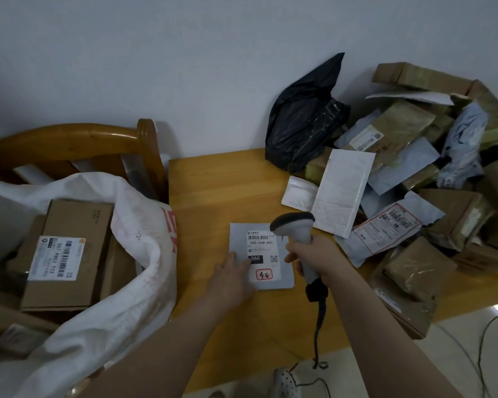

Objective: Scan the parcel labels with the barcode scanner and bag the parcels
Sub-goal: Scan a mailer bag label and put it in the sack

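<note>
The white sack (133, 225), well left of the left grip (232, 274) and holding boxes, gapes open, while the unscanned pile (414, 182) crowds the table (213, 182) just right of the right grip (314, 257). Between the grips lies the flat grey parcel (239, 237), with the left grip's straight fingers pressing its near-left corner and the right grip clamped round the barcode scanner (295, 225), whose head hangs over the label (263, 248). Held this close, the head may miss the barcode or catch the red-edged label (385, 228) beside it, and the parcel, pinned only by flat fingers, could slide.
</note>
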